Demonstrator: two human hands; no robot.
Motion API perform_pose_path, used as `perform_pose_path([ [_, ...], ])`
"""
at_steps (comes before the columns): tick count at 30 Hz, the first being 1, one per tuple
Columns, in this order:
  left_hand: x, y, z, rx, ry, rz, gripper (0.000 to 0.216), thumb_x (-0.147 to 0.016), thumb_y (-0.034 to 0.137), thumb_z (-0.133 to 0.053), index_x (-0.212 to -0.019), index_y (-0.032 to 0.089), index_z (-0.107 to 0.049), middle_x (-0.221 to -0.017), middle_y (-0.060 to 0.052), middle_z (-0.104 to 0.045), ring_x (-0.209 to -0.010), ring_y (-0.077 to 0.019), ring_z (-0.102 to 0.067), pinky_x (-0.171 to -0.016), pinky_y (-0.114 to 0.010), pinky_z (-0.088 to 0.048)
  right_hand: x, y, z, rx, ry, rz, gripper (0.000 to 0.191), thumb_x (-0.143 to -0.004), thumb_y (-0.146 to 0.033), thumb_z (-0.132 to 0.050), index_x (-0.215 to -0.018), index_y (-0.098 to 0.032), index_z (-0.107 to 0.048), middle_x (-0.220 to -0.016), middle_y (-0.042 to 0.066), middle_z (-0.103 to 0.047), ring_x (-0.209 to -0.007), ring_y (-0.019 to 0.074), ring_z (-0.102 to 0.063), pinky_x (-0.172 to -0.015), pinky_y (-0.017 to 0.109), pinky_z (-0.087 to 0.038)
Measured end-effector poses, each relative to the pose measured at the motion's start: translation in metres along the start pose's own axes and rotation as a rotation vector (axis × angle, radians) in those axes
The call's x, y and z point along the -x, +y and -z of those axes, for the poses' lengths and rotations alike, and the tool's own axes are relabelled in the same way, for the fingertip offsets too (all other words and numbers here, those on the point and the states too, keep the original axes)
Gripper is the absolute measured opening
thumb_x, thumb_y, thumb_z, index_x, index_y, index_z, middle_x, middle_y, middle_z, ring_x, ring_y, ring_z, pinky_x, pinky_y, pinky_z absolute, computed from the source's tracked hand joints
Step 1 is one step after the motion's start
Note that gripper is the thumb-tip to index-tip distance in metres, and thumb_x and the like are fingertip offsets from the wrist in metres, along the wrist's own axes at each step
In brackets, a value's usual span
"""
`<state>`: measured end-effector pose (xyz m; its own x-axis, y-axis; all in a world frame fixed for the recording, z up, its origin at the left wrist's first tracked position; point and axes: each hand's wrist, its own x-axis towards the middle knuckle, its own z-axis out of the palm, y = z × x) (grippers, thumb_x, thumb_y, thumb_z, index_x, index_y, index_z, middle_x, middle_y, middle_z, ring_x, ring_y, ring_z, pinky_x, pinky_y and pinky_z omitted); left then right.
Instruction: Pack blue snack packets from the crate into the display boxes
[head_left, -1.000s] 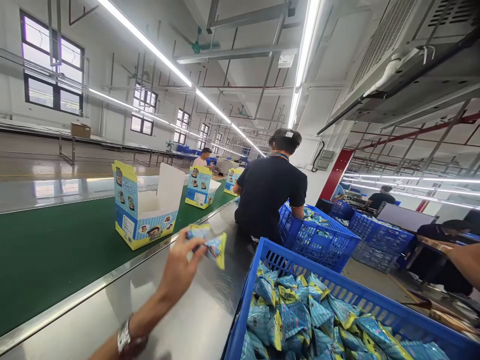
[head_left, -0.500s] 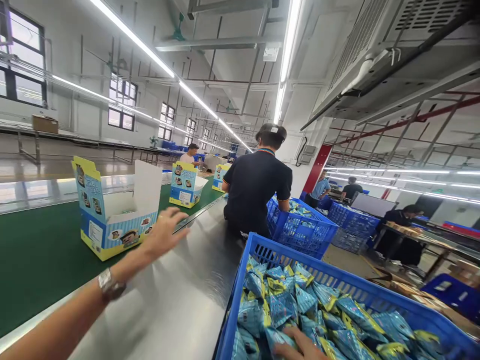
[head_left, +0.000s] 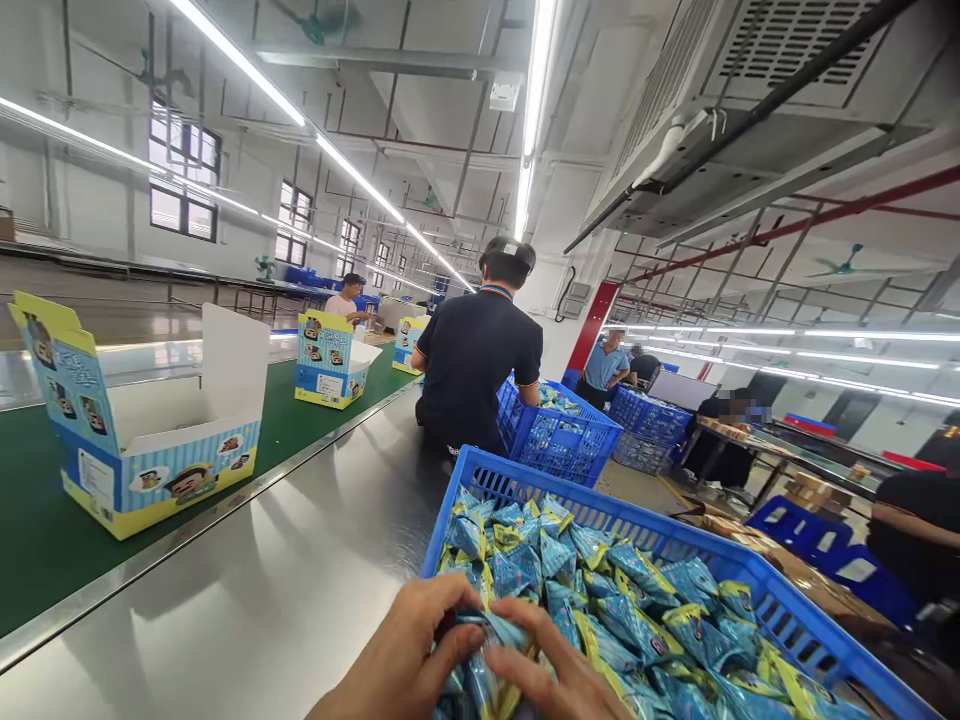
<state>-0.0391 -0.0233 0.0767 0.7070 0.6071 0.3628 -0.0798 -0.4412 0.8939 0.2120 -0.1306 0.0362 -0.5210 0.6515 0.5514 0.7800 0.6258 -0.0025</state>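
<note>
Glossy, creased plastic-film packets (head_left: pixel 637 630), lower right; smooth plastic crate (head_left: pixel 637 518); shiny metal bench (head_left: pixel 225 590), lower centre; cardboard box (head_left: pixel 169 485), left; matt belt (head_left: pixel 22 560)

Strip lights (head_left: pixel 535 90) hang between a window (head_left: pixel 185 207) and, perhaps, an air-conditioning unit (head_left: pixel 787 55).

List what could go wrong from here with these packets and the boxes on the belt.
1. The packet between the left hand and right hand could slip and drop among the heaped packets in the blue crate.
2. The nearest box on the green belt has a white flap standing up; a passing hand might snag it.
3. The person in the dark shirt is close beyond the crate; a long forward reach might bump them.
</note>
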Motion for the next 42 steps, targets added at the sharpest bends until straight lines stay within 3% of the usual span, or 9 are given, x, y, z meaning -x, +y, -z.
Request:
perform_pose_path([
  [5, 0.010, 0.006, 0.018, 0.361, 0.176, 0.138, 0.053, -0.097, 0.067, -0.070, -0.110, 0.017, -0.066, -0.087, -0.004, -0.067, -0.083, -0.0190, -0.063, -0.082, -0.030, -0.050, -0.016, -0.011, 0.030, -0.061, 0.096, -0.198, 0.062, -0.091, -0.014, -0.055, -0.152, -0.022, -0.047, -0.160, 0.019, -0.054, -0.151, 0.0284, -0.057, -0.124, 0.042, -0.052],
  [8, 0.020, 0.013, 0.029, 0.553, 0.200, 0.157, 0.052, -0.092, 0.066, -0.081, -0.106, 0.018, -0.068, -0.095, -0.005, -0.070, -0.088, -0.0178, -0.064, -0.089, -0.030, -0.054, -0.023, -0.014, 0.045, -0.039, 0.112, -0.255, 0.042, -0.098, -0.019, -0.054, -0.140, -0.025, -0.060, -0.149, 0.015, -0.066, -0.138, 0.0259, -0.068, -0.114, 0.038, -0.059],
  [12, 0.033, 0.024, 0.045, 0.731, 0.155, 0.165, 0.052, -0.086, 0.067, -0.087, -0.093, 0.019, -0.069, -0.085, -0.003, -0.067, -0.067, -0.0155, -0.062, -0.064, -0.028, -0.056, -0.023, -0.012, 0.045, -0.019, 0.153, -0.404, 0.029, -0.108, -0.038, -0.057, -0.132, -0.026, -0.070, -0.117, 0.007, -0.083, -0.106, 0.0237, -0.082, -0.095, 0.034, -0.066],
  [17, 0.036, 0.023, 0.053, 0.413, 0.251, -0.009, 0.055, -0.100, 0.064, -0.075, -0.075, 0.015, -0.063, -0.075, -0.001, -0.050, -0.072, -0.0120, -0.046, -0.067, -0.020, -0.041, -0.030, -0.013, 0.048, -0.282, 0.022, -0.586, 0.047, -0.112, -0.059, -0.048, -0.113, -0.024, -0.081, -0.102, 0.009, -0.083, -0.094, 0.0245, -0.081, -0.088, 0.036, -0.064],
  [20, 0.033, 0.024, 0.048, 0.373, 0.142, -0.025, 0.061, -0.100, 0.070, -0.069, -0.073, 0.017, -0.059, -0.073, 0.000, -0.046, -0.071, -0.0142, -0.042, -0.067, -0.025, -0.036, -0.040, -0.018, 0.055, -0.383, -0.076, -0.586, 0.052, -0.110, -0.067, -0.049, -0.112, -0.029, -0.084, -0.122, 0.012, -0.074, -0.115, 0.0279, -0.074, -0.104, 0.044, -0.060],
  [25, 0.026, 0.031, 0.033, 0.160, -0.091, 0.059, 0.069, -0.097, 0.081, -0.064, -0.073, 0.017, -0.061, -0.071, -0.001, -0.049, -0.071, -0.0148, -0.041, -0.068, -0.028, -0.031, -0.039, -0.017, 0.061, -0.443, -0.164, -0.715, 0.070, -0.104, -0.082, -0.044, -0.099, -0.026, -0.085, -0.089, 0.008, -0.070, -0.088, 0.0274, -0.070, -0.091, 0.044, -0.058],
  [29, 0.022, 0.031, 0.023, 0.163, -0.136, 0.117, 0.065, -0.092, 0.080, -0.069, -0.077, 0.017, -0.066, -0.074, -0.003, -0.056, -0.075, -0.0164, -0.046, -0.073, -0.028, -0.033, -0.030, -0.009, 0.055, -0.459, -0.135, -0.826, 0.068, -0.095, -0.086, -0.056, -0.099, -0.023, -0.083, -0.096, 0.010, -0.075, -0.090, 0.0280, -0.068, -0.088, 0.039, -0.054],
  [33, 0.022, 0.029, 0.018, 0.278, -0.133, 0.209, 0.074, -0.080, 0.091, -0.072, -0.086, 0.017, -0.069, -0.074, -0.003, -0.053, -0.072, -0.0162, -0.044, -0.066, -0.026, -0.033, -0.034, -0.005, 0.052, -0.568, -0.209, -0.830, 0.075, -0.097, -0.089, -0.046, -0.071, -0.021, -0.058, -0.069, -0.001, -0.048, -0.065, 0.0160, -0.044, -0.064, 0.030, -0.036],
  [42, 0.023, 0.030, 0.019, 0.330, -0.090, 0.175, 0.066, -0.088, 0.080, -0.075, -0.078, 0.017, -0.062, -0.073, 0.001, -0.045, -0.071, -0.0143, -0.037, -0.066, -0.027, -0.029, -0.041, -0.008, 0.056, -0.375, -0.168, -0.800, 0.075, -0.101, -0.089, -0.038, -0.069, -0.022, -0.048, -0.069, -0.003, -0.040, -0.068, 0.0158, -0.037, -0.067, 0.033, -0.029],
])
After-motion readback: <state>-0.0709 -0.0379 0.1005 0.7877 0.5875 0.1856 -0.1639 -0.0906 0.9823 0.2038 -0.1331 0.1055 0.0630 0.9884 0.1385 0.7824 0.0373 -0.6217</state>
